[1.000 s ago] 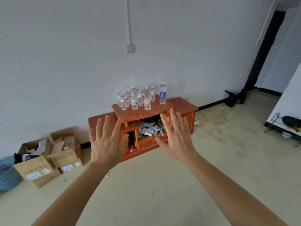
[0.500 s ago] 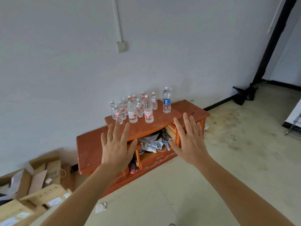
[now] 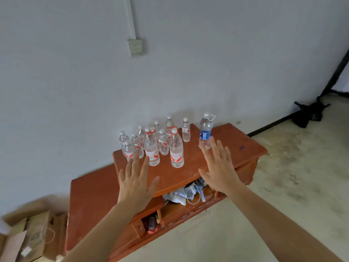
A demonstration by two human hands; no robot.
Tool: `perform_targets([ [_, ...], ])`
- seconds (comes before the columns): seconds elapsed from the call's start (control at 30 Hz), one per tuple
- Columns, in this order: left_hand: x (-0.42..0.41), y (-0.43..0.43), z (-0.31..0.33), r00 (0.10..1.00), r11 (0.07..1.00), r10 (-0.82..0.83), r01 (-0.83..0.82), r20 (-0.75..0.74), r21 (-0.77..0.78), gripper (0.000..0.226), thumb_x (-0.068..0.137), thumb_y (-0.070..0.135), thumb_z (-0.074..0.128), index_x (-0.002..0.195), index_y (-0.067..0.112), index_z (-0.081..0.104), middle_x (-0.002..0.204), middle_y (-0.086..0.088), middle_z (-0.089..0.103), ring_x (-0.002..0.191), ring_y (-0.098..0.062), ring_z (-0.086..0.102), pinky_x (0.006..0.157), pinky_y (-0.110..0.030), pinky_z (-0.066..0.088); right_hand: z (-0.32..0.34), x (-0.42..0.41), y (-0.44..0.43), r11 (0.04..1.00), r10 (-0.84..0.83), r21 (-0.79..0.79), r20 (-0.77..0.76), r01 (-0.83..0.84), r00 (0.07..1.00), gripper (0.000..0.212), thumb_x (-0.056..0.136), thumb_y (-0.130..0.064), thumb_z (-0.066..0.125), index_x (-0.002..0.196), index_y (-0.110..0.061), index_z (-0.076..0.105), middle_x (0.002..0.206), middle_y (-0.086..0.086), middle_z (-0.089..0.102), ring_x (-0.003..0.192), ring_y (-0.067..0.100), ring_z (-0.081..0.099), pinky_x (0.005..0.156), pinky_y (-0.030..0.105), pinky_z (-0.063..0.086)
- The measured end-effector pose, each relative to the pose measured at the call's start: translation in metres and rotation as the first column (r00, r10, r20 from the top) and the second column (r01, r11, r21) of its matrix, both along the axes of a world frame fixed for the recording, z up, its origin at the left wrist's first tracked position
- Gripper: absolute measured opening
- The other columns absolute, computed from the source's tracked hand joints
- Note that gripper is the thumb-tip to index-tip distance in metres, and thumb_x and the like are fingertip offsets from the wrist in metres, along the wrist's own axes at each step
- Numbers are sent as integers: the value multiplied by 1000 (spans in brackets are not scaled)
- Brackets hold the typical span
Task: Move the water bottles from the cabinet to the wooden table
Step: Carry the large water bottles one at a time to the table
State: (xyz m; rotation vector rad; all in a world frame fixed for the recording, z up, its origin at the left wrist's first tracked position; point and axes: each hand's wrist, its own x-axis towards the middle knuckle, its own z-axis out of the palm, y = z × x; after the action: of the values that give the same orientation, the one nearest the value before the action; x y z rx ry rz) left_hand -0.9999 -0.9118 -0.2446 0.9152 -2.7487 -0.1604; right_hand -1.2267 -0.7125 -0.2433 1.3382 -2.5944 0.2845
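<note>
Bottles (image 3: pixel 154 144) just beyond both hands

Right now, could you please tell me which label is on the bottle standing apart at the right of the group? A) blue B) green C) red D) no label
A: the lone bottle on the cabinet wears a blue label.

Setting was a sparsely furnished room, probably residential. It had a bare white wall (image 3: pixel 207 63) with a surface-mounted socket (image 3: pixel 135 46) and a stained concrete floor (image 3: pixel 292 176). A low wooden cabinet (image 3: pixel 90 195) held cluttered open shelves, with cardboard boxes (image 3: pixel 34 237) beside it.
</note>
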Motion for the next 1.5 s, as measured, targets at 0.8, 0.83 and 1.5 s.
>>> perform_targets([
  [0.8, -253, -237, -174, 914, 932, -193, 57, 357, 359, 99, 88, 74, 46, 157, 30, -10, 167, -3, -11, 154, -28, -5, 121, -57, 7, -109, -250, -320, 814, 390, 375, 213, -444, 896, 83, 88, -15, 78, 154, -32, 32, 166, 12, 11, 146, 41, 29, 99, 53, 53],
  [0.83, -265, -233, -181, 909, 915, -189, 26, 372, 403, 102, 86, 74, 49, 156, 30, -10, 167, -2, -11, 154, -28, -4, 121, -56, 9, -112, -261, -319, 817, 390, 341, 268, -466, 881, 77, 86, -15, 79, 150, -32, 38, 162, 12, 20, 140, 37, 38, 96, 48, 56],
  [1.5, -468, -178, -295, 907, 816, -257, 19, 333, 578, 98, 48, 47, 82, 136, 43, 38, 140, 9, 47, 134, -24, 33, 98, -56, 37, -217, -387, -140, 967, -251, 213, 675, 142, 694, 95, 65, -57, 89, 146, -27, 50, 127, 9, 48, 122, 28, 58, 89, 36, 52],
])
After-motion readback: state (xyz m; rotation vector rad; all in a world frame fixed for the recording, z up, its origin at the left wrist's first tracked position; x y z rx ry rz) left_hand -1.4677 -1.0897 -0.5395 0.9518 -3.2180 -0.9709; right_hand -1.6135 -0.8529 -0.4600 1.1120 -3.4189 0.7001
